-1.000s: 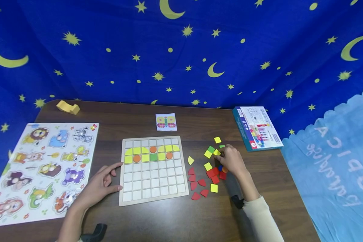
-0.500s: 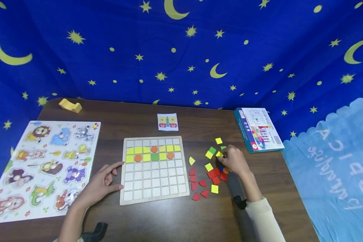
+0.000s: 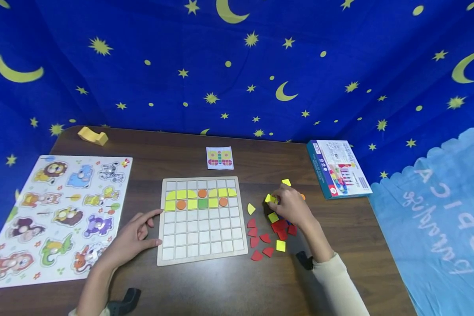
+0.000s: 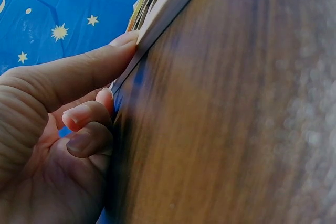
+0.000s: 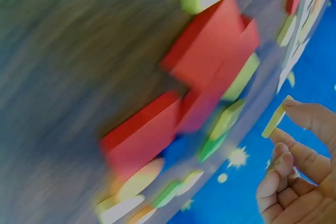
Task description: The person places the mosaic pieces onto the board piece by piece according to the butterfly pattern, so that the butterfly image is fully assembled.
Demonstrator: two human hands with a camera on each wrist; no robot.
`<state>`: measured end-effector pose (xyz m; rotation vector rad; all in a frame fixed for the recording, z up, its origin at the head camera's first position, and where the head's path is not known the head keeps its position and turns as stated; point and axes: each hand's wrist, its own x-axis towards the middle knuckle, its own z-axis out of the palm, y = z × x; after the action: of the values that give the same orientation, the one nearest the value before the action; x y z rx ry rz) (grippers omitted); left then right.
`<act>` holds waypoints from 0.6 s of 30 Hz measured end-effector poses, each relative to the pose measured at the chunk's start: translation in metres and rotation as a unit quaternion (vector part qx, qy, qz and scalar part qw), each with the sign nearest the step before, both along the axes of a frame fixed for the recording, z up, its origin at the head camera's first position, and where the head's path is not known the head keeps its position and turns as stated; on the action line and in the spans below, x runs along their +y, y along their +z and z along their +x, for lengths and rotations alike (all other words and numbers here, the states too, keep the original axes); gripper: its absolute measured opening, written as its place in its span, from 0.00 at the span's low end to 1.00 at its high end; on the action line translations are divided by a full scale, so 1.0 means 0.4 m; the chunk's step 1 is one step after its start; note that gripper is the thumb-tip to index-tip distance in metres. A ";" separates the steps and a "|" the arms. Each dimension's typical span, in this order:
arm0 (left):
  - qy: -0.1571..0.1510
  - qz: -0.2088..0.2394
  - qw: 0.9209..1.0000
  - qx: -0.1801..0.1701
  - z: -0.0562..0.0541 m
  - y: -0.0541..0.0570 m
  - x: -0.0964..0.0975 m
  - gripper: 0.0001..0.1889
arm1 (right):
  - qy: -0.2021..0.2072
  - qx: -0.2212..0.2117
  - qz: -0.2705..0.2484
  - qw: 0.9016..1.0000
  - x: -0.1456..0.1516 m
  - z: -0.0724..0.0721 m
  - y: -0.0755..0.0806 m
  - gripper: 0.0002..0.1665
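A wooden grid board (image 3: 202, 227) lies flat mid-table, its upper rows holding yellow tiles, orange discs and one green square (image 3: 202, 203). Thumb and index finger of my left hand (image 3: 131, 239) touch the board's left edge at separate spots, the other fingers bent. In the right wrist view, my right hand (image 5: 302, 163) pinches a thin yellow tile (image 5: 276, 119) between thumb and index finger, held above the table. Below it in the head view are loose pieces: a yellow square (image 3: 273, 217), red squares (image 3: 279, 226) and red quarter-rounds (image 3: 256, 255). The hand hides part of this pile.
A butterfly pattern card (image 3: 220, 158) lies beyond the board. An animal puzzle board (image 3: 69, 252) covers the left side. At the back stand a yellow curved block (image 3: 92, 136) and, to the right, a box (image 3: 341, 169). A blue star-printed cloth (image 3: 205, 52) hangs behind the table.
My right hand has moved left over the loose pieces and now holds a yellow tile. The left hand keeps its place on the board's edge. The head view has shifted slightly.
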<state>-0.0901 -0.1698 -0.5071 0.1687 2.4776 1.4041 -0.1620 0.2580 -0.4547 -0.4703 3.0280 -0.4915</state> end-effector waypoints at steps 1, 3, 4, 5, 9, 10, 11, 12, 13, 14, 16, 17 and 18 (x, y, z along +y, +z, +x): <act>0.000 0.001 1.000 0.001 0.000 0.000 0.000 0.40 | 0.003 -0.003 -0.001 1.000 -0.012 -0.001 0.001 0.13; -0.001 0.002 1.000 0.002 -0.001 0.000 -0.001 0.40 | 0.008 -0.014 -0.001 1.000 -0.037 -0.004 0.001 0.14; -0.001 0.003 1.000 0.003 -0.001 0.000 -0.001 0.40 | 0.010 -0.018 0.000 1.000 -0.048 -0.006 0.001 0.14; -0.001 0.003 1.000 0.003 -0.001 0.000 -0.002 0.40 | 0.012 -0.022 0.002 1.000 -0.060 -0.007 0.002 0.14; -0.002 0.004 1.000 0.003 0.000 -0.001 0.000 0.40 | 0.034 -0.033 0.012 0.999 -0.104 -0.014 0.000 0.16; -0.002 0.004 1.000 0.002 0.000 -0.002 0.000 0.40 | 0.042 -0.035 0.015 0.998 -0.114 -0.017 -0.002 0.16; -0.001 0.003 1.000 0.002 0.000 -0.002 0.000 0.40 | 0.050 -0.040 0.015 0.998 -0.123 -0.020 -0.003 0.16; 0.000 0.003 1.000 0.002 0.000 -0.002 0.000 0.40 | 0.059 -0.045 0.015 0.997 -0.132 -0.023 -0.004 0.16; 0.001 0.002 1.000 0.003 0.000 -0.002 0.000 0.40 | 0.068 -0.048 0.014 0.996 -0.140 -0.026 -0.006 0.16; 0.001 0.002 1.000 0.003 0.000 -0.002 0.000 0.40 | 0.076 -0.053 0.012 0.996 -0.147 -0.029 -0.007 0.16; 0.002 0.002 1.000 0.004 0.001 -0.002 0.000 0.40 | 0.095 -0.059 0.009 0.994 -0.161 -0.035 -0.010 0.16; 0.002 0.002 1.000 0.005 0.001 -0.002 0.000 0.40 | 0.104 -0.061 0.010 0.993 -0.167 -0.038 -0.012 0.16; 0.002 0.002 1.000 0.006 0.001 -0.002 0.000 0.40 | 0.112 -0.062 0.013 0.992 -0.172 -0.041 -0.015 0.16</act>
<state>-0.0895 -0.1698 -0.5078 0.1732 2.4876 1.4130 -0.1786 0.1894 -0.4605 -0.7381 2.8135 -0.4477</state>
